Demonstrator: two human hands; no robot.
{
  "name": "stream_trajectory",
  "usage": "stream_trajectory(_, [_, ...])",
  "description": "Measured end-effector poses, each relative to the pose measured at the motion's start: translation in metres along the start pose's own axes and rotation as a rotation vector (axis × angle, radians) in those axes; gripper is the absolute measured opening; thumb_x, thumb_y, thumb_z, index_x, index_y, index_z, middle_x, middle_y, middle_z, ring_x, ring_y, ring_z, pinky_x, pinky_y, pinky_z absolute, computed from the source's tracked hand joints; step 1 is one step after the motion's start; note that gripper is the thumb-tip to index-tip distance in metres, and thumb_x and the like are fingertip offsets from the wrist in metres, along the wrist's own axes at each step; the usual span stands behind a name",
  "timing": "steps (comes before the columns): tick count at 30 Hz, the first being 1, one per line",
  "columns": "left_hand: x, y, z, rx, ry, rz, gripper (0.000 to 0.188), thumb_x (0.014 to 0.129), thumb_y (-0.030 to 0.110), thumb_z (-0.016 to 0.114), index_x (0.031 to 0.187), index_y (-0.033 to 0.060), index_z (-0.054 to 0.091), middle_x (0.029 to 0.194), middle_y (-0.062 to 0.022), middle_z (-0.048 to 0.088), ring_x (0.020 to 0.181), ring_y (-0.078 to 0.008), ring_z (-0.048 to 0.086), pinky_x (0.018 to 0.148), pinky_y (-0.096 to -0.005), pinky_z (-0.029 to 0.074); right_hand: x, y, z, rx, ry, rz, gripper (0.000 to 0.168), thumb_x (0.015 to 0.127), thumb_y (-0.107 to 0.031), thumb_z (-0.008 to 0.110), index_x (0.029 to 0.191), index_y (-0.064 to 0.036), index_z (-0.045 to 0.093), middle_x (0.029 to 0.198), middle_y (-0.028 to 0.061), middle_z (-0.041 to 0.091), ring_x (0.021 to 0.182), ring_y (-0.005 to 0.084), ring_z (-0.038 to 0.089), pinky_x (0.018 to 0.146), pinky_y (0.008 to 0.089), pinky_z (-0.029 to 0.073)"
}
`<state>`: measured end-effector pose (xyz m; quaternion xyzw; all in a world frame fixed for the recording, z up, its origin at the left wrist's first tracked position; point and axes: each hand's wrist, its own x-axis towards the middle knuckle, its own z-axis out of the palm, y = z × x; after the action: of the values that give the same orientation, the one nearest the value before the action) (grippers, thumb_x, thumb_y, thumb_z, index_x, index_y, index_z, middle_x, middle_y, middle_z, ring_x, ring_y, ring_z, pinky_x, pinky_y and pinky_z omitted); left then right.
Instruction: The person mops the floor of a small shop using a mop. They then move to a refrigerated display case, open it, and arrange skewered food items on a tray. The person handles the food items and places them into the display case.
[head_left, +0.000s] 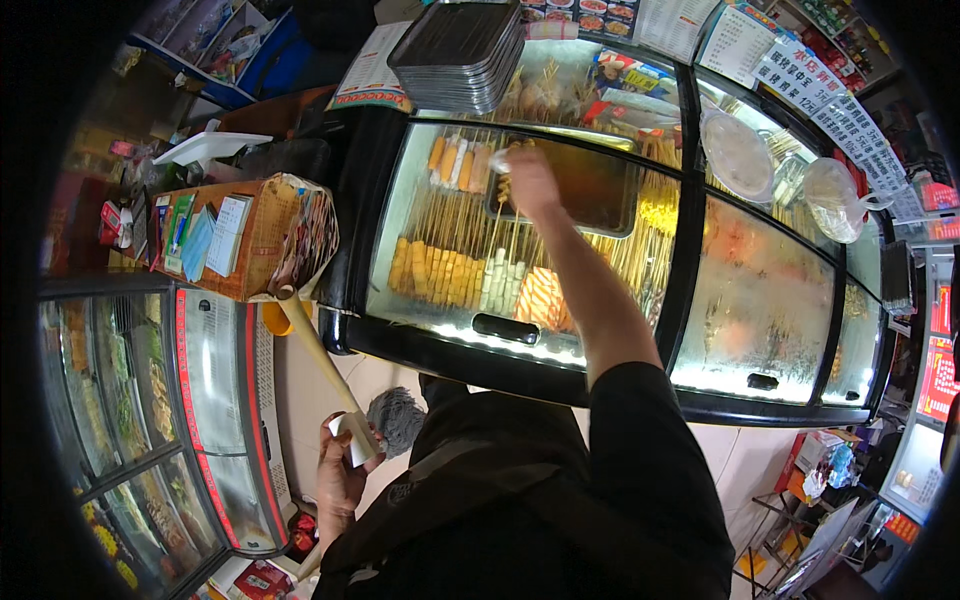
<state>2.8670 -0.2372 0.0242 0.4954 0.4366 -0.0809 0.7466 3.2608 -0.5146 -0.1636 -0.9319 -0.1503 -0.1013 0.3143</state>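
Note:
My left hand (341, 469), low in front of my body, grips a roll of white paper (356, 439). My right hand (529, 176) reaches over the glass-topped display case (450, 247). Between its fingers is a small white wad (499, 160), apparently paper or tissue. Just below that hand lies a dark metal tray (592, 191); brown skewered pieces (505, 191) show at its left end. I cannot tell whether my fingers touch them. Under the glass, rows of skewered food (435, 274) lie with sticks pointing away from me.
A stack of metal trays (457, 52) stands on the case's far left corner. A mop handle (319, 341) leans beside my left hand, above a grey mop head (397, 420). A second refrigerated case (217, 367) stands left. Bagged bowls (739, 154) rest on the case at right.

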Motion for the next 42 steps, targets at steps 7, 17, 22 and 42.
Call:
stream_trajectory(7, [0.000,-0.016,-0.021,-0.009,0.020,-0.042,0.042,0.084,0.024,0.060,0.122,0.0178,0.045,0.107,-0.0139,0.060,0.095,-0.0273,0.061,0.074,-0.0405,0.053,-0.111,0.119,-0.104,-0.316,0.227,0.523,0.047,0.077,0.012,0.049,0.115,-0.011,0.066,0.097,0.0152,0.058,0.098,0.0306,0.053,0.090,0.0397,0.045])
stream_trajectory(17, [0.004,0.009,0.008,0.031,-0.075,-0.024,0.047,0.082,0.029,0.063,0.124,0.0171,0.046,0.109,-0.0113,0.061,0.096,-0.0243,0.061,0.070,-0.0353,0.051,-0.105,-0.105,0.086,-0.069,0.192,0.113,0.018,0.089,-0.008,0.046,0.096,-0.006,0.062,0.095,0.0150,0.055,0.091,0.0320,0.051,0.082,0.0393,0.044])
stream_trajectory(22, [0.005,0.004,-0.009,0.035,-0.021,-0.014,0.041,0.083,0.024,0.059,0.121,0.0179,0.046,0.107,-0.0119,0.060,0.096,-0.0263,0.060,0.071,-0.0366,0.051,-0.119,-0.010,0.032,0.188,0.120,0.318,0.046,0.082,0.008,0.045,0.121,-0.011,0.060,0.109,0.0142,0.056,0.102,0.0300,0.049,0.094,0.0392,0.043])
stream_trajectory(42, [0.002,-0.007,0.019,0.155,-0.038,-0.042,0.040,0.085,0.025,0.056,0.122,0.0182,0.043,0.104,-0.0119,0.061,0.094,-0.0268,0.062,0.073,-0.0430,0.052,0.001,0.086,-0.027,-0.054,0.551,0.854,0.025,0.087,-0.005,0.047,0.107,0.005,0.056,0.112,0.0186,0.055,0.106,0.0338,0.050,0.098,0.0442,0.041])
